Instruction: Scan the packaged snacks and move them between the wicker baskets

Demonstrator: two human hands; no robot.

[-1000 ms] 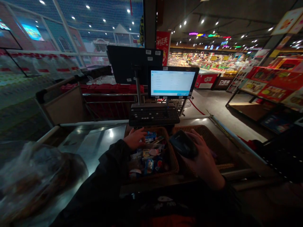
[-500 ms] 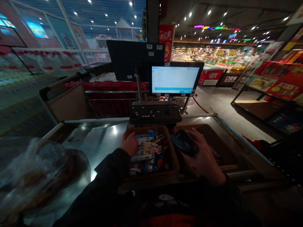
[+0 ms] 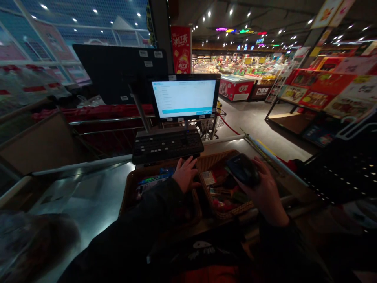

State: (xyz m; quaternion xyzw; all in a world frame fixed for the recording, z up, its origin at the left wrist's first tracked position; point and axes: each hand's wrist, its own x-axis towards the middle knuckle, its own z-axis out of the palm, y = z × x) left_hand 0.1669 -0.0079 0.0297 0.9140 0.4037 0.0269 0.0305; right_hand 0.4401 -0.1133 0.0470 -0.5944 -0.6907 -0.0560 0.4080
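My right hand (image 3: 266, 190) is wrapped round a black handheld barcode scanner (image 3: 244, 169), held above the right-hand wicker basket (image 3: 216, 156). In that basket lie several small packaged goods (image 3: 220, 192), partly hidden by the scanner and hand. My left hand (image 3: 186, 175) has its fingers spread and holds nothing. It hovers over the right side of the left-hand wicker basket (image 3: 123, 198), close to the gap between the two. Small colourful packets (image 3: 151, 180) show in the left-hand basket, though my dark sleeve covers much of it.
Behind the baskets stand a black keyboard (image 3: 167, 144) and a lit monitor (image 3: 185, 98), with a second dark screen (image 3: 118, 74) to the left. A clear plastic bag (image 3: 38, 243) lies on the metal counter (image 3: 97, 192). A shelf of red boxes (image 3: 321, 88) stands at right.
My left hand has moved right, from the left side of the left-hand basket to its right side. The view has turned right. The scanner stays in my right hand, and goods now show beneath it.
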